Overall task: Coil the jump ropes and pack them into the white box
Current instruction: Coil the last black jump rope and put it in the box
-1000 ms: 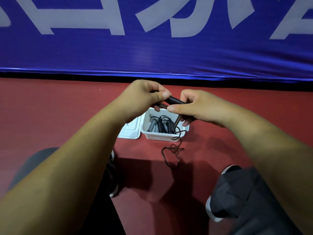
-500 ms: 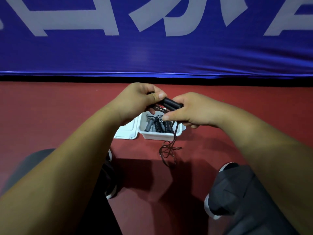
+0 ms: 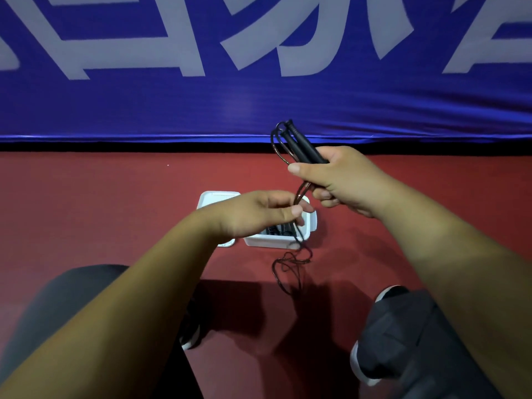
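Red sports floor (image 3: 100, 203) underfoot, blue banner (image 3: 259, 110) with big white lettering along the far side. Up at the right, right hand (image 3: 342, 180) clenched round both black handles (image 3: 302, 146) of a jump rope, paired side by side, tips aimed up and toward the far left. Thumb laid flat across the front, wrist cocked, forearm reaching in from the near right. Lower and to the left, left hand (image 3: 256, 214) poised over the white box (image 3: 276, 241), palm down, thumb and fingertips pinching the thin dark cord (image 3: 294, 261) just below the handles, forearm coming in from the near left. From that pinch, straight down past the box's near right corner and into a loose tangle on the floor just near of the box. Box itself open on the floor, dark coiled ropes (image 3: 280, 229) already lying inside. Lid (image 3: 213, 197) flat beside it on the left, partly hidden behind the left wrist. Further out, grey trouser legs (image 3: 417, 341) and shoes (image 3: 359, 365) at the near edge. Looks like the coiling step, and early in it: handles gathered, most of the cord not yet wound. Next move, at a guess: drawing slack up through the left fingers and laying it turn after turn round the handles. Calls for steady tension and a light pull, so as not to tighten that tangle into knots or snag the box rim. After that, down into the box beside the others.
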`<action>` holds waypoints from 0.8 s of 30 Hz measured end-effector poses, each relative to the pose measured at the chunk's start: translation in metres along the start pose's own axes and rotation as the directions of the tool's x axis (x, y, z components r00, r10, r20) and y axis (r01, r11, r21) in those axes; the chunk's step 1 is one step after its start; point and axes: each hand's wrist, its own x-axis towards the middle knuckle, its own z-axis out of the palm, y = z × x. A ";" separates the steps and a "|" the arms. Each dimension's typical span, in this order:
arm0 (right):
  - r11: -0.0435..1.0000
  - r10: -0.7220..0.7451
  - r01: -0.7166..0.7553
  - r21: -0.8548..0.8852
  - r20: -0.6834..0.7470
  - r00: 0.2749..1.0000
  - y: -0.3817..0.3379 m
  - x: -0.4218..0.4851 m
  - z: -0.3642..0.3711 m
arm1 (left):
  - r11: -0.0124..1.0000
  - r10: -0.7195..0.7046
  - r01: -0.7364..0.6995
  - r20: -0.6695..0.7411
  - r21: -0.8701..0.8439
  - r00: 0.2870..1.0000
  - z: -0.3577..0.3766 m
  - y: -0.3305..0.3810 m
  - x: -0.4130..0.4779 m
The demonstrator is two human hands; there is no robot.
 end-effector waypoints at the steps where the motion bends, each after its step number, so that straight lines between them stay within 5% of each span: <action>1: 1.000 -0.001 0.002 0.008 -0.011 1.000 0.000 0.000 -0.001 | 1.000 0.007 -0.006 -0.022 0.023 1.000 0.001 0.002 0.000; 7: 0.992 0.040 -0.039 0.118 -0.010 0.999 -0.001 0.000 -0.005 | 0.997 0.070 -0.067 -0.121 0.027 0.990 -0.014 0.008 -0.002; 17: 0.971 0.093 -0.095 0.221 0.019 0.995 -0.005 -0.001 -0.003 | 0.986 0.087 -0.073 -0.094 0.148 0.992 -0.030 0.010 -0.013; 24: 0.979 0.096 -0.123 0.160 0.165 0.982 -0.006 -0.002 0.005 | 0.936 -0.087 0.127 -0.132 0.329 0.987 -0.032 -0.007 -0.008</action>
